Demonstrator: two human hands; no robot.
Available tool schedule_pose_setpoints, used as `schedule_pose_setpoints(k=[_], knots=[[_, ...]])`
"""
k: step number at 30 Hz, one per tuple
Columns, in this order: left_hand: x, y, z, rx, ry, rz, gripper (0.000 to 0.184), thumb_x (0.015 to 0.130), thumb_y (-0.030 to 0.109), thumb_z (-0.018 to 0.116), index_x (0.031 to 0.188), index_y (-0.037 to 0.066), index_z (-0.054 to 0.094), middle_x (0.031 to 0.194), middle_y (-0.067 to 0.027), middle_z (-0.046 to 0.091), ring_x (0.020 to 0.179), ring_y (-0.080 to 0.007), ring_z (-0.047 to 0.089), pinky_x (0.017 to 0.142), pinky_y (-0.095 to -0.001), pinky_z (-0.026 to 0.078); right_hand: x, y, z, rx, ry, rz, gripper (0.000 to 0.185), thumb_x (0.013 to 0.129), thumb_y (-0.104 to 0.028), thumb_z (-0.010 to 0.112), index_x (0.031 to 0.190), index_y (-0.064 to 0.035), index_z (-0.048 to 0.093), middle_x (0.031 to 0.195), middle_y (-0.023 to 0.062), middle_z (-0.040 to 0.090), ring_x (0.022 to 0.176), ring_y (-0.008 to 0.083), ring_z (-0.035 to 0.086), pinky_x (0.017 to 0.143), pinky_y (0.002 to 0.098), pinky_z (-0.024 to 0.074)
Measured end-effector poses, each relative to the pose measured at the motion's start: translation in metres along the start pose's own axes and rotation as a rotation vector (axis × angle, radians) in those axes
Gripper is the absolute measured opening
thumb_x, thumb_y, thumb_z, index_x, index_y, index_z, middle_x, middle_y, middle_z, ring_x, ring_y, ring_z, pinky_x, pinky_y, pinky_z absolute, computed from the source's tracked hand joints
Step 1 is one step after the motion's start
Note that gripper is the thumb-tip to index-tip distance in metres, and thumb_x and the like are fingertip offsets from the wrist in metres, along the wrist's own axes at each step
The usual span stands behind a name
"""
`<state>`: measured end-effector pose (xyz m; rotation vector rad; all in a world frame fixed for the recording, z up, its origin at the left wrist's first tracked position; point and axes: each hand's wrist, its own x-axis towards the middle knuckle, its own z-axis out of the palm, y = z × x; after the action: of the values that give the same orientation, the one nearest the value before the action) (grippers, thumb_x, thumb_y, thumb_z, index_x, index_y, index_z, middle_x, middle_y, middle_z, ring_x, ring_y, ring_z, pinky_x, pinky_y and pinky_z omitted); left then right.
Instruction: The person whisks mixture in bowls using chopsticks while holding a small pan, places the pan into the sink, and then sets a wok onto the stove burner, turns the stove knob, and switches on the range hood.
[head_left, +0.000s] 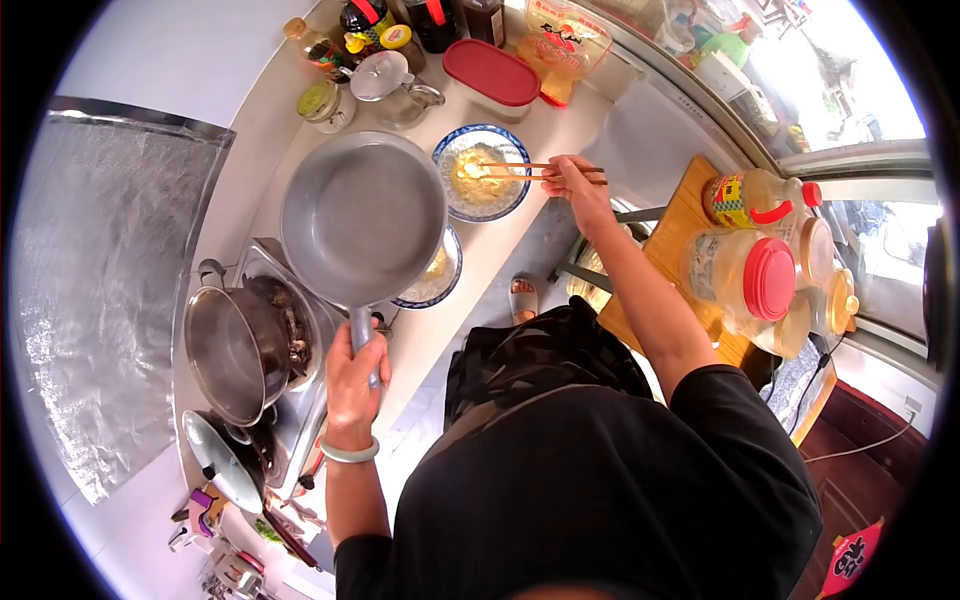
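Note:
My left hand (357,385) is wrapped round the handle of a grey frying pan (362,215), which is held above the counter with its inside bare. In my right hand (580,192) is a pair of wooden chopsticks (530,172), their tips at the yellow food (474,178) in a blue-rimmed bowl (508,141). A second blue-rimmed bowl (452,275), also with some yellow food, lies partly under the pan.
Left of the pan, a steel pot (225,345) stands on the stove (318,350), a glass lid (222,462) nearby. Behind are a red-lidded container (491,75), a glass pitcher (400,100) and bottles. Large jars (745,275) stand on a wooden surface (683,225) at right.

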<state>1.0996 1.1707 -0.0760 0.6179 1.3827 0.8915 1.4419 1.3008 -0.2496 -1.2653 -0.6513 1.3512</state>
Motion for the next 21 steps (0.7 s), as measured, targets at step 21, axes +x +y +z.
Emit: schedule_pose_setpoints(k=[21], knots=[[0.067, -0.026, 0.017, 0.163, -0.072, -0.057, 0.028, 0.082, 0.007, 0.056, 0.107, 0.0, 0.046, 0.076, -0.0018, 0.05, 0.056, -0.0074, 0.046, 0.05, -0.0198, 0.036, -0.013, 0.011, -0.007, 0.008, -0.036, 0.121, 0.028, 0.095, -0.026, 0.049, 0.105, -0.0018, 0.06, 0.092, 0.0107, 0.066, 0.077, 0.0168, 0.063, 0.071, 0.0283, 0.0513]])
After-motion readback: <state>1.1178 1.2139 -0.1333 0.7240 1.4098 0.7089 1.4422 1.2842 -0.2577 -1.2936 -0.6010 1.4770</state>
